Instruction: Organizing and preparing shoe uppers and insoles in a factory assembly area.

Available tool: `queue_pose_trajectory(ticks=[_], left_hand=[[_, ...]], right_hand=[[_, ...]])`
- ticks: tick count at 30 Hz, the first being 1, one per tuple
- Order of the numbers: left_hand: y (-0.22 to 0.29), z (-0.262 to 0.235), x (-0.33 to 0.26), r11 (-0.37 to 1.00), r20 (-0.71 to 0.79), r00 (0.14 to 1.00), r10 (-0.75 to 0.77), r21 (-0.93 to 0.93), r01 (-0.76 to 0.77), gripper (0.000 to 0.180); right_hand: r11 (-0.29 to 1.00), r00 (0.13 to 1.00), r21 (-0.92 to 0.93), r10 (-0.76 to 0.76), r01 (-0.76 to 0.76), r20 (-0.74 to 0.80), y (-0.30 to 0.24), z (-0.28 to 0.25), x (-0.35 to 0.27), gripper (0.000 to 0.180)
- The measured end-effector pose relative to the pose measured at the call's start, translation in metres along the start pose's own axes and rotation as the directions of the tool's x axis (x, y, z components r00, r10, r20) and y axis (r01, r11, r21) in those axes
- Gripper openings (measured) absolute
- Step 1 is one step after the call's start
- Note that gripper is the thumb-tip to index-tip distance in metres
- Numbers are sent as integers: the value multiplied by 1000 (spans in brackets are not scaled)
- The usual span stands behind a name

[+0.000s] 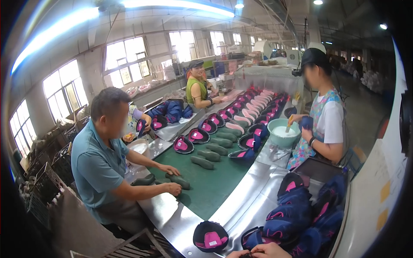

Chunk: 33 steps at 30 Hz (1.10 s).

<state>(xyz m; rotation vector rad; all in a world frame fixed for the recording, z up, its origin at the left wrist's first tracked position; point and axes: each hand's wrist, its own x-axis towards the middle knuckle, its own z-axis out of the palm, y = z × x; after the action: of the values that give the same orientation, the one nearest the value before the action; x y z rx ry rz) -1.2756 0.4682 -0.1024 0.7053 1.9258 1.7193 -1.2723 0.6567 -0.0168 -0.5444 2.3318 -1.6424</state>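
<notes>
At the lower edge, my left hand (238, 254) and my right hand (271, 250) are close together, fingers curled at a dark thing mostly cut off by the picture's edge. Just beyond them lies a navy shoe upper (251, 238) with pink lining. To the left, a black shoe upper with a pink inside (212, 237) rests on the metal tabletop (189, 223). A pile of navy and pink shoe uppers (284, 215) fills a dark tray beside my right hand.
A green conveyor belt (215, 182) carries rows of dark green soles (202, 162), pink insoles and shoe uppers. A person in a blue shirt (101, 159) handles soles at left. At right, a person holds a brush over a green basin (284, 132). Another person stands farther back.
</notes>
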Motion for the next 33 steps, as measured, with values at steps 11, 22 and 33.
queue_pose_trajectory(ticks=[11, 22, 33], left_hand=[[1, 2, -1, 993, -40, 999, 27, -112, -32, 14], [3, -2, -6, 976, -6, 1000, -29, -217, 27, 16], [-2, -3, -5, 966, 0, 1000, 10, -260, -10, 12]], right_hand=[[996, 999, -71, 45, -45, 3, 2, 2, -3, 15], [974, 996, -210, 81, -85, -26, 9, 9, -2, 16], [973, 995, -209, 94, -97, -26, 7, 14, -2, 17]])
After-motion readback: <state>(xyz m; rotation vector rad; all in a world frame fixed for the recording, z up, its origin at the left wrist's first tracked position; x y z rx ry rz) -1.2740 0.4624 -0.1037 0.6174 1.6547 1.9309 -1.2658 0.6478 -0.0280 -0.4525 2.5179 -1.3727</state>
